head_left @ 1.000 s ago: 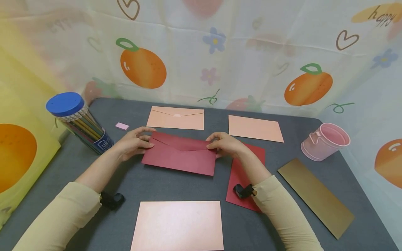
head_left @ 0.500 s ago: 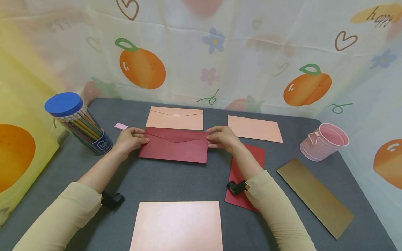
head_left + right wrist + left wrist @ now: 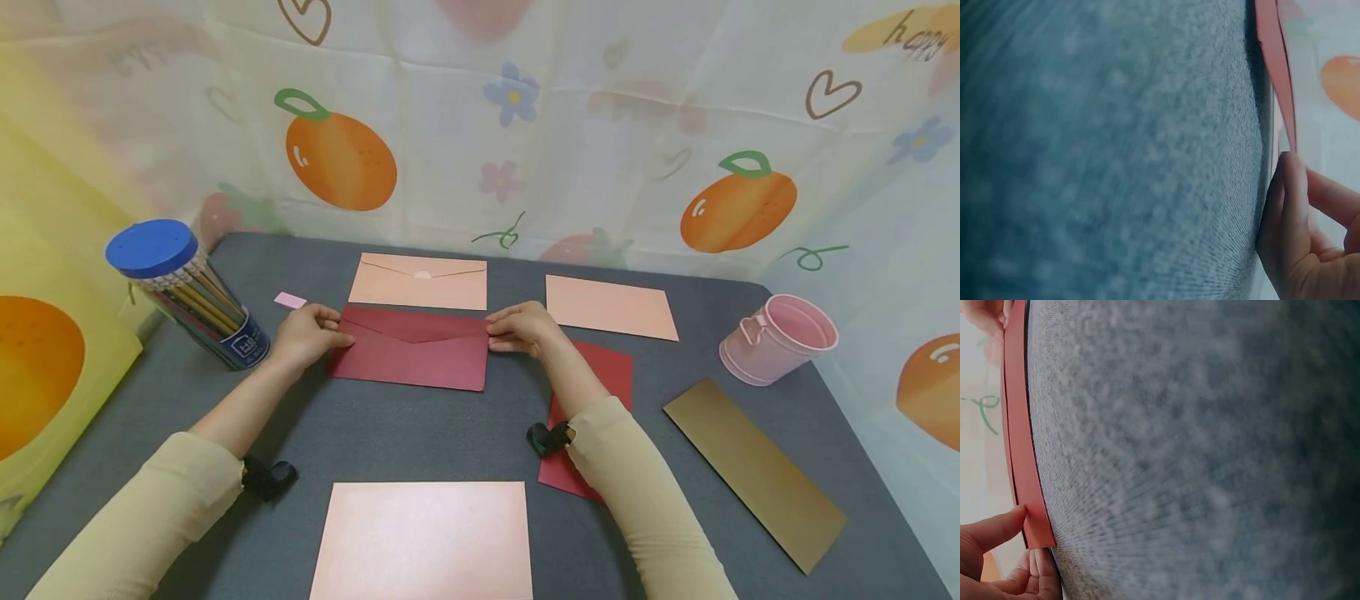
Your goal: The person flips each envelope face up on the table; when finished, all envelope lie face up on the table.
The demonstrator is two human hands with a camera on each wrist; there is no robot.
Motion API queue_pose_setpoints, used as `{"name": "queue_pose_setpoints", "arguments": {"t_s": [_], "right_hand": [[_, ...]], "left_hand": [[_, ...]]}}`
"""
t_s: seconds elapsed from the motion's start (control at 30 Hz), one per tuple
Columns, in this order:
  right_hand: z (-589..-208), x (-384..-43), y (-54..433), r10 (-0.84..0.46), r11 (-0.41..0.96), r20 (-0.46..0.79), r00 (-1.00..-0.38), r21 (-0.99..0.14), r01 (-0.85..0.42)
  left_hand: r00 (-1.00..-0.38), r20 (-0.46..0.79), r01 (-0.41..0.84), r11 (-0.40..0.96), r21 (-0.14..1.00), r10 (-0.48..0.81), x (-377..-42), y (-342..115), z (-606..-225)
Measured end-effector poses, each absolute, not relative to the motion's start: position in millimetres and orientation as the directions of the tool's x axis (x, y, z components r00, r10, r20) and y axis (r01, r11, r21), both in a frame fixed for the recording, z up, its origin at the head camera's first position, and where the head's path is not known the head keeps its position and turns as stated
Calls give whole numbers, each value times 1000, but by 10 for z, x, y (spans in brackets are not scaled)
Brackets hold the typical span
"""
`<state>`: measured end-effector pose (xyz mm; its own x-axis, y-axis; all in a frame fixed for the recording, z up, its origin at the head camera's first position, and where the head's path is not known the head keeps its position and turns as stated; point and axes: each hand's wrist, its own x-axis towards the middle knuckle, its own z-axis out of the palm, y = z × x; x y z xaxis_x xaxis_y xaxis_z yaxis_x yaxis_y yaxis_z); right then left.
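Note:
A dark red envelope (image 3: 412,354), with a pointed flap line near its top, lies just over the grey table in front of the far peach envelope (image 3: 418,283). My left hand (image 3: 306,340) pinches its left end; in the left wrist view the thumb (image 3: 1004,528) presses on top while the other fingers sit beneath. At the opposite end, my right hand (image 3: 521,329) holds the right edge between fingertips. From the right wrist, that envelope (image 3: 1277,59) tapers toward the fingertips (image 3: 1291,172), its end partly hidden by them.
A brighter red envelope (image 3: 618,375) lies partly under the right forearm. Peach sheets sit at back right (image 3: 611,308) and front (image 3: 423,537). A gold envelope (image 3: 753,475), pink bucket (image 3: 757,346), pink eraser (image 3: 290,301) and blue-lidded pencil tub (image 3: 202,304) stand around.
Both hands have carried the dark red envelope away from me and slightly left, and it now lies flatter, in line below the peach envelope. The other things stay put.

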<state>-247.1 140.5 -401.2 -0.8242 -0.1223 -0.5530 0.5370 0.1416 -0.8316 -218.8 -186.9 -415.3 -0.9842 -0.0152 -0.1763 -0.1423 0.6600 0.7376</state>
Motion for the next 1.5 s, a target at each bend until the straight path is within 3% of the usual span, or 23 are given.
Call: {"name": "queue_pose_setpoints", "arguments": {"t_s": [0.4, 1.5], "right_hand": [[-4041, -2482, 1410, -99, 127, -544, -833, -837, 532], [-3991, -2413, 1386, -147, 210, -492, -858, -863, 459]], "left_hand": [[-992, -121, -108, 767, 633, -40, -2171, -1819, -4124], [-990, -138, -73, 795, 602, 14, -2175, -1809, -4114]]}}
